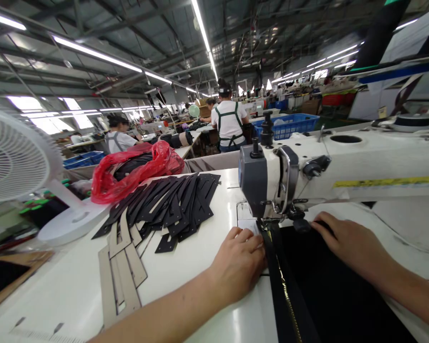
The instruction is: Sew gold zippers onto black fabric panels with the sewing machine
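Observation:
Black fabric [329, 281] lies under the head of a white and grey sewing machine [259, 178]. A gold-toothed zipper [284, 286] runs along its left side, up to the presser foot. Just left of the zipper, my left hand [240, 259] presses on the fabric edge with fingers curled; what its fingertips grip is hidden. My right hand [338, 238] pinches the far right edge of the black fabric, beside the machine's needle area.
Black and beige strips [178, 205] are piled left of the machine. Behind them sits a red plastic bag [139, 166]; a white fan [64, 209] stands at left. Farther off are a blue crate [289, 126] and several people, one in a white shirt [230, 121].

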`<control>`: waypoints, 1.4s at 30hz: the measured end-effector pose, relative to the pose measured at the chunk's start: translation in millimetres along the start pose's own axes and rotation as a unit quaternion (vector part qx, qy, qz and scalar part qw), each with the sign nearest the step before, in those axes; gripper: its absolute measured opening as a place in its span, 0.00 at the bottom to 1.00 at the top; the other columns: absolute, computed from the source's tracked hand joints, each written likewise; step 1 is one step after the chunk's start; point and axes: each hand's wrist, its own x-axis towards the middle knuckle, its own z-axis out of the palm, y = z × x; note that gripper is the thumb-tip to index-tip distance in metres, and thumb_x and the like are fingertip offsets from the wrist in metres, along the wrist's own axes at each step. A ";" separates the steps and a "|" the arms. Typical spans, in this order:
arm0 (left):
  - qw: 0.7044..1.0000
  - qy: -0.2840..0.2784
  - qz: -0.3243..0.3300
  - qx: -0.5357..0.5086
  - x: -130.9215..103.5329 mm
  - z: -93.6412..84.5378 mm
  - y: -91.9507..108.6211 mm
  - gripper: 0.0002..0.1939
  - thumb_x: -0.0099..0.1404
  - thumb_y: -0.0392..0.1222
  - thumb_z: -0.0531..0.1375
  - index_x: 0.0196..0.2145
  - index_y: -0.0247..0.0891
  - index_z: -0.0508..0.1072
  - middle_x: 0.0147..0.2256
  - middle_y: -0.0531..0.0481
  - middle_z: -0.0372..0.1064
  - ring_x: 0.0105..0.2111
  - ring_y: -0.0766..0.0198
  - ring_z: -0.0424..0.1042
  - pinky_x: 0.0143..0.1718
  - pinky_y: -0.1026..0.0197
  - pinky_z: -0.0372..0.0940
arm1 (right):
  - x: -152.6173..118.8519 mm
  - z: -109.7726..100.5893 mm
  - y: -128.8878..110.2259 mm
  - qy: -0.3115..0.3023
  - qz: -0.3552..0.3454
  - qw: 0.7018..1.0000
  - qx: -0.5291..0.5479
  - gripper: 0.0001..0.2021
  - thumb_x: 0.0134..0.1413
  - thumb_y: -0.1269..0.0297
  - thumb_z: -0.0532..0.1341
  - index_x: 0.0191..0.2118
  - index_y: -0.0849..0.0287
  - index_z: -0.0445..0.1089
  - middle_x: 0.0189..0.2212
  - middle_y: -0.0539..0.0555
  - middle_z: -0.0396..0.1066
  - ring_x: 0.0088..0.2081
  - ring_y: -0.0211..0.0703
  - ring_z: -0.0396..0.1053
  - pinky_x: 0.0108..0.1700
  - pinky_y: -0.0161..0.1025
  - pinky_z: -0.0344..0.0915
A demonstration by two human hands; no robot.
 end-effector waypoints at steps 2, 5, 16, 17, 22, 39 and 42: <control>1.000 0.014 -0.012 -0.018 -1.0 1.8 0.1 0.07 0.66 0.36 0.53 0.34 0.37 0.70 0.37 0.48 0.70 0.38 0.58 0.64 0.40 0.53 0.58 | -2.4 -7.5 -8.6 0.077 -0.069 0.992 -0.075 0.16 0.61 0.61 0.46 0.34 0.62 0.67 0.28 0.60 0.70 0.29 0.53 0.68 0.31 0.48 0.62; 0.996 0.053 -0.035 -0.055 -3.4 5.5 -0.8 0.06 0.64 0.34 0.54 0.32 0.38 0.70 0.37 0.49 0.70 0.38 0.59 0.65 0.40 0.54 0.60 | -8.5 -22.0 -37.3 0.200 -0.187 0.960 -0.065 0.14 0.61 0.68 0.47 0.37 0.66 0.69 0.35 0.63 0.70 0.36 0.53 0.68 0.38 0.50 0.64; 0.986 0.127 0.056 -0.093 -1.8 18.8 -15.2 0.12 0.69 0.34 0.49 0.45 0.33 0.70 0.45 0.39 0.70 0.47 0.57 0.69 0.49 0.53 0.67 | -20.3 -3.1 -72.7 0.115 -0.224 0.954 0.161 0.16 0.61 0.71 0.49 0.49 0.68 0.68 0.46 0.62 0.70 0.47 0.44 0.68 0.50 0.42 0.68; 0.985 0.126 0.069 -0.095 -1.1 19.2 -16.2 0.12 0.69 0.34 0.49 0.45 0.32 0.70 0.45 0.39 0.70 0.47 0.57 0.70 0.49 0.53 0.67 | -19.9 -3.5 -72.1 0.115 -0.228 0.952 0.167 0.16 0.60 0.71 0.49 0.49 0.68 0.68 0.47 0.62 0.70 0.48 0.44 0.68 0.50 0.42 0.67; 0.986 0.098 0.102 -0.091 1.8 19.0 -20.7 0.12 0.69 0.33 0.48 0.43 0.29 0.70 0.42 0.39 0.71 0.45 0.57 0.70 0.47 0.55 0.68 | -17.8 -4.9 -71.9 0.097 -0.242 0.948 0.180 0.15 0.59 0.72 0.51 0.50 0.69 0.67 0.49 0.62 0.68 0.50 0.46 0.66 0.53 0.44 0.65; 0.995 0.047 0.081 -0.045 5.8 18.6 -23.3 0.11 0.69 0.36 0.49 0.42 0.33 0.70 0.37 0.44 0.68 0.38 0.60 0.70 0.41 0.58 0.68 | -11.2 -2.9 -68.7 0.082 -0.252 0.945 0.191 0.16 0.60 0.72 0.50 0.52 0.64 0.65 0.48 0.61 0.69 0.50 0.44 0.67 0.52 0.43 0.65; 0.995 0.055 0.070 -0.046 8.0 21.9 -25.8 0.11 0.69 0.36 0.49 0.42 0.34 0.70 0.36 0.44 0.67 0.37 0.61 0.69 0.40 0.59 0.68 | -7.1 0.3 -65.8 0.073 -0.247 0.945 0.202 0.17 0.60 0.72 0.50 0.53 0.63 0.63 0.48 0.61 0.69 0.49 0.43 0.67 0.51 0.43 0.66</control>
